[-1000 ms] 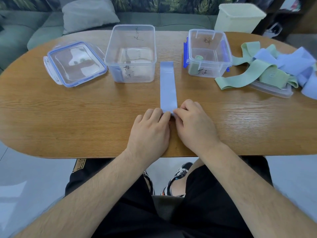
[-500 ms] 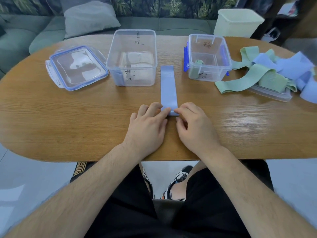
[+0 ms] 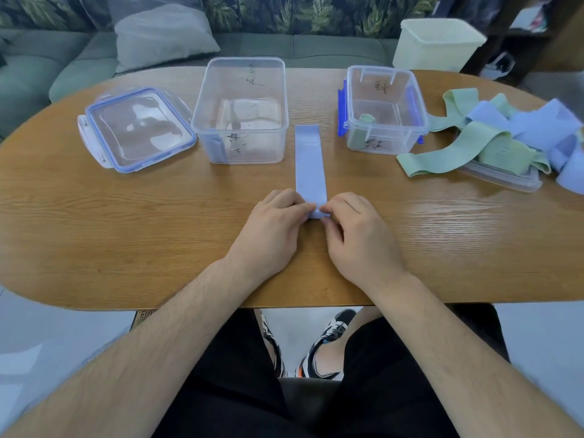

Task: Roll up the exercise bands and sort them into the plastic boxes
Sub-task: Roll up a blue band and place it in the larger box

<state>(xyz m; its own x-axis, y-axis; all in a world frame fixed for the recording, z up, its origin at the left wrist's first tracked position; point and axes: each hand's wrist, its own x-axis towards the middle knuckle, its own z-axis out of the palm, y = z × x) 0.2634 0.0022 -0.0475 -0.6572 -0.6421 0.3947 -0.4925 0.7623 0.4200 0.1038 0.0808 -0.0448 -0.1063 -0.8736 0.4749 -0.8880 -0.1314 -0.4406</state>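
A lavender exercise band (image 3: 309, 162) lies flat on the wooden table (image 3: 126, 232), running away from me between two clear boxes. Its near end is turned into a small roll. My left hand (image 3: 271, 235) and my right hand (image 3: 357, 241) pinch that roll from either side with thumbs and fingertips. The large clear box (image 3: 241, 110) holds a rolled lavender band at its front left corner. The smaller box (image 3: 384, 110) with blue clips holds a rolled green band. A heap of green and lavender bands (image 3: 505, 137) lies at the right.
A clear lid with a blue rim (image 3: 137, 129) lies at the left of the table. Another lid (image 3: 505, 180) sits under the heap of bands. A pale yellow bin (image 3: 437, 45) stands behind the table, by a sofa with a cushion (image 3: 161, 33).
The near end of the lavender band has been rolled a little further away from me, and both hands have crept forward with it.
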